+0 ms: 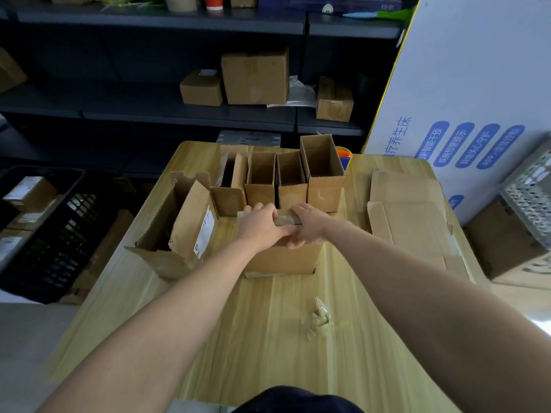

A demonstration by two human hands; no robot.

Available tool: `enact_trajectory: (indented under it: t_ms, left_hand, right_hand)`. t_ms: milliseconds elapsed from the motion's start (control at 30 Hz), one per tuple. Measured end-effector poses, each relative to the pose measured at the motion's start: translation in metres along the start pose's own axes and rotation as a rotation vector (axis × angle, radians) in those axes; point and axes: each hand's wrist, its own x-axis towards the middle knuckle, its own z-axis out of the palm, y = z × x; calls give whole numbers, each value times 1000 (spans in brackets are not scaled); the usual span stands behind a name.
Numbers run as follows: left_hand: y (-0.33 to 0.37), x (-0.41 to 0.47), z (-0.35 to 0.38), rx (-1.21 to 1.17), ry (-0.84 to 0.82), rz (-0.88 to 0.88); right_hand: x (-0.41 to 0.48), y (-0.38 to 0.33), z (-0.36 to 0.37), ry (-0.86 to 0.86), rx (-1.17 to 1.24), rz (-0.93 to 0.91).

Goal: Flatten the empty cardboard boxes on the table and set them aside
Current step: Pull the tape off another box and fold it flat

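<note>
Brown cardboard box, glossy taped top, on wood-grain table; left hand, right hand: curled fingers grip its top

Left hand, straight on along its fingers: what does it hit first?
The left hand rests on the closed box, fingers pointing away from the person. Straight on it would probably first meet the second open box from the left in the row; depth is hard to judge.
</note>
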Motion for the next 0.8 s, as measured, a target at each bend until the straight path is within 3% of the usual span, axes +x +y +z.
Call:
enact_trajectory:
  t_ms: [133, 300, 467, 567, 667, 800]
  left_hand:
    - [11, 0, 5, 74, 54, -26]
    - [6, -1, -5, -279, 142, -120]
    - [-33, -9, -22, -618, 361, -453]
    - [-47, -14, -23, -694, 507, -591]
    - [-55, -18, -19, -549, 472, -553]
    - [-58, -26, -8, -256, 329, -311]
  right_hand:
    - [0, 5, 4, 1, 68, 5]
    - [-1, 4, 2, 18, 41, -11]
    - [-1, -2, -1, 22, -28, -10]
    - [-2, -8, -2, 14, -99, -7]
    - [-4, -14, -4, -6, -67, 12]
    - [-9, -19, -5, -20, -80, 19]
